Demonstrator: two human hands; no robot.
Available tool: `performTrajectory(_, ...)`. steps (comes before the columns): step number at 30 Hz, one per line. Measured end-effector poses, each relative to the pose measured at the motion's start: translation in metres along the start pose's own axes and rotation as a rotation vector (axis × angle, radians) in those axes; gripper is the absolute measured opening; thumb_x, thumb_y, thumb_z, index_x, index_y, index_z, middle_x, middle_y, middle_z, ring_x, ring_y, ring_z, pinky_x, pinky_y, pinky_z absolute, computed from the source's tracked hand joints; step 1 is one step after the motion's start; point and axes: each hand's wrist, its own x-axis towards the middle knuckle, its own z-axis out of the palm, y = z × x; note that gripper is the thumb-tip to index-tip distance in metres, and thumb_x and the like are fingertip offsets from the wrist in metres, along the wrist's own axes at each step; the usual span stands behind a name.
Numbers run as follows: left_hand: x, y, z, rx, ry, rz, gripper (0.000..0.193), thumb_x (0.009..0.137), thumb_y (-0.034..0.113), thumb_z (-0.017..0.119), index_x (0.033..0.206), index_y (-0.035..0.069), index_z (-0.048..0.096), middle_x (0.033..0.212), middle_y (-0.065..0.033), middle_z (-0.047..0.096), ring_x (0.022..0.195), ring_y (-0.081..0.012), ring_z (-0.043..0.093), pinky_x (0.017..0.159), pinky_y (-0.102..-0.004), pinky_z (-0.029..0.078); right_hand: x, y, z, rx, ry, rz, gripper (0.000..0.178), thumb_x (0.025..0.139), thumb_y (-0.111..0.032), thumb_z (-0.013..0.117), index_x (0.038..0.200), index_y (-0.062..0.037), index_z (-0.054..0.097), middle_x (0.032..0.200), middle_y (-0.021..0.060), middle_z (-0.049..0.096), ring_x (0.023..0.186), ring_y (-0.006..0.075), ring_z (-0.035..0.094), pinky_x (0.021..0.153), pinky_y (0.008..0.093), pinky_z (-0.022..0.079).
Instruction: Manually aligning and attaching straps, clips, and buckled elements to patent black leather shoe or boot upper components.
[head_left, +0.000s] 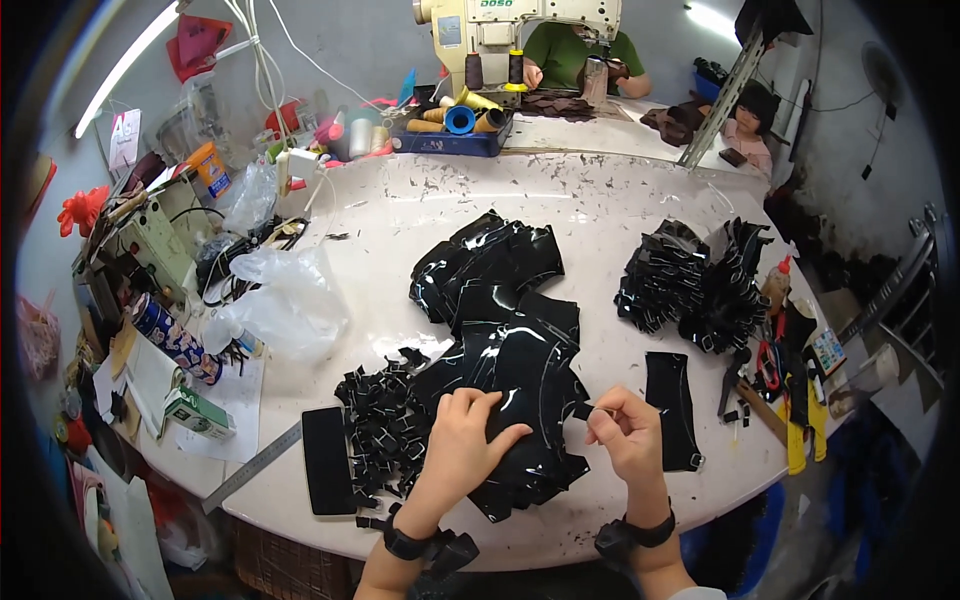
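A heap of glossy black leather-like pieces [515, 365] lies in front of me on the pale table. My left hand [463, 440] is open on the near left of this heap, thumb spread away from the fingers. At the heap's right edge my right hand [628, 432] pinches a small black strap [581, 410] between thumb and fingers. Left of the heap is a pile of small black straps with metal buckles [385, 420]. To the right lies a single black panel [671, 410] with a buckle at its lower corner.
A black phone-like slab [327, 461] and a metal ruler [252, 468] lie at the left. Bundled black buckled pieces [690, 280] stand at the right, beside tools and scissors [768, 362]. A plastic bag [290, 300] is further left. Across the table, a person works behind a sewing machine [490, 45]; another sits at right.
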Motion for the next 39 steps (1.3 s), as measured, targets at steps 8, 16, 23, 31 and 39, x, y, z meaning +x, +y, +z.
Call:
performTrajectory(8, 0.005, 0.000, 0.001, 0.062, 0.061, 0.052, 0.041, 0.070, 0.028, 0.070, 0.093, -0.004, 0.059, 0.087, -0.0115, 0.054, 0.083, -0.0257, 0.049, 0.074, -0.0340, 0.042, 0.002, 0.003, 0.004, 0.027, -0.062, 0.064, 0.008, 0.081, -0.003, 0.057, 0.074, 0.0001, 0.055, 0.066, 0.0020, 0.052, 0.055, 0.0066, 0.053, 0.051, 0.0184, 0.043)
performTrajectory(16, 0.000, 0.007, 0.002, -0.512, 0.104, -0.327, 0.025, 0.079, 0.010, 0.063, 0.088, -0.001, 0.042, 0.069, -0.0072, 0.050, 0.059, -0.0117, 0.048, 0.053, -0.0248, 0.039, 0.004, 0.005, 0.001, 0.065, -0.089, 0.026, 0.005, 0.078, -0.002, 0.059, 0.074, -0.0002, 0.056, 0.076, 0.0042, 0.054, 0.063, 0.0065, 0.051, 0.055, 0.0192, 0.041)
performTrajectory(23, 0.003, -0.003, 0.007, -0.921, 0.240, -0.209, 0.029, 0.085, 0.014, 0.057, 0.097, 0.000, 0.035, 0.085, -0.0072, 0.056, 0.070, -0.0074, 0.052, 0.061, -0.0197, 0.043, -0.007, 0.002, 0.020, -0.082, -0.185, 0.001, 0.006, 0.075, -0.002, 0.062, 0.076, 0.0020, 0.059, 0.090, 0.0095, 0.058, 0.066, 0.0081, 0.053, 0.058, 0.0209, 0.044)
performTrajectory(31, -0.002, 0.016, -0.009, -1.034, -0.208, -0.186, 0.023, 0.073, 0.006, 0.068, 0.093, -0.002, 0.061, 0.088, -0.0061, 0.064, 0.079, -0.0093, 0.057, 0.071, -0.0233, 0.047, -0.007, -0.002, 0.019, -0.198, -0.163, -0.177, 0.004, 0.074, 0.004, 0.057, 0.077, 0.0036, 0.056, 0.082, 0.0099, 0.053, 0.063, 0.0104, 0.055, 0.056, 0.0201, 0.044)
performTrajectory(39, -0.003, 0.012, -0.009, -1.111, -0.299, -0.289, 0.020, 0.075, 0.007, 0.067, 0.092, -0.002, 0.061, 0.082, -0.0053, 0.064, 0.071, -0.0079, 0.057, 0.064, -0.0218, 0.047, -0.009, -0.001, 0.013, 0.003, -0.257, -0.035, 0.006, 0.073, 0.005, 0.058, 0.079, 0.0030, 0.057, 0.084, 0.0079, 0.046, 0.067, 0.0107, 0.053, 0.055, 0.0197, 0.043)
